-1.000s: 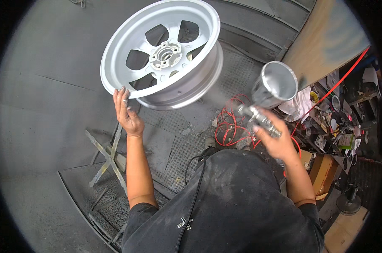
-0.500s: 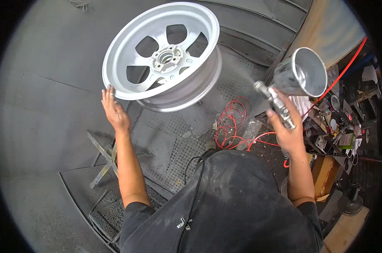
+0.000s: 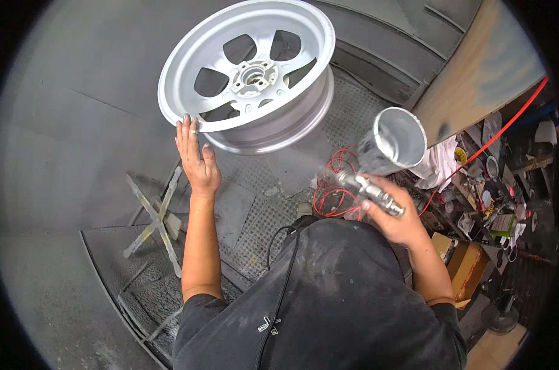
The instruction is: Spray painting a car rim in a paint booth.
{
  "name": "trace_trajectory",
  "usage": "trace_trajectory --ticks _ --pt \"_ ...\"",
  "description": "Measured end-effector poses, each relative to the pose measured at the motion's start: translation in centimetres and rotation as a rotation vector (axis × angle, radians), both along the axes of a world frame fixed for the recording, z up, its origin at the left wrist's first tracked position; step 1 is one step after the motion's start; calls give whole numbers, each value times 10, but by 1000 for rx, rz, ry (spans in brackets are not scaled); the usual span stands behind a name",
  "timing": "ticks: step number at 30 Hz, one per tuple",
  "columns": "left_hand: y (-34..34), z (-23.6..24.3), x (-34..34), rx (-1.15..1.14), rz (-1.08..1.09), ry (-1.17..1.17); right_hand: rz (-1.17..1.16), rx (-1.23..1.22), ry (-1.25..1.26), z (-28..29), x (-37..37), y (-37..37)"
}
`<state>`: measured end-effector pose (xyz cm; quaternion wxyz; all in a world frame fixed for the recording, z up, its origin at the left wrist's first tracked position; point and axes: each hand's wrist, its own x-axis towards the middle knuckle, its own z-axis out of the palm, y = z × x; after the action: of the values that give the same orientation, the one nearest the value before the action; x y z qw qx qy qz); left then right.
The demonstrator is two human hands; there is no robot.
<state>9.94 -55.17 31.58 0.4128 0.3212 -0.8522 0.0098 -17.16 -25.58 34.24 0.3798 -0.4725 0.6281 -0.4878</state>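
Observation:
A silver-white car wheel rim [image 3: 264,117] is tilted in front of me, its spokes and hub facing up; what holds it up is hidden. My left hand [image 3: 196,157] is at its near left edge, fingers stretched out and fingertips against the lip. In my right hand [image 3: 393,209] is a metal spray gun [image 3: 369,192], fingers wrapped round its handle. A grey open-topped paint cup [image 3: 393,142] sits on the gun. The nozzle points left toward the rim's near side, and a faint mist hangs in front of it.
A red air hose [image 3: 335,191] lies coiled on the studded floor mat [image 3: 270,209], and another red hose [image 3: 508,120] runs along the right. A cross-shaped stand [image 3: 159,219] is at the left. Cluttered shelves [image 3: 489,191] and a cardboard box [image 3: 467,271] stand at the right.
My right hand has brought the spray gun left and nearer to me. My left hand has shifted right along the rim's edge. The rim appears slightly higher and further right in view.

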Motion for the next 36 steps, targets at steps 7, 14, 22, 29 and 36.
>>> trace_trajectory --ticks 7,14,22,29,36 --pt "24 -13 -5 132 107 84 -297 23 -107 -16 -53 10" --pt "92 -34 -16 510 -43 140 -278 -111 -191 -33 -78 19" --pt "162 -29 -40 1208 -283 60 252 70 -369 -46 -41 26" --pt "130 -17 -33 1189 -332 16 435 132 -435 17 -33 -4" --pt "124 -24 -51 1325 -1202 -283 259 134 -379 115 -15 -67"
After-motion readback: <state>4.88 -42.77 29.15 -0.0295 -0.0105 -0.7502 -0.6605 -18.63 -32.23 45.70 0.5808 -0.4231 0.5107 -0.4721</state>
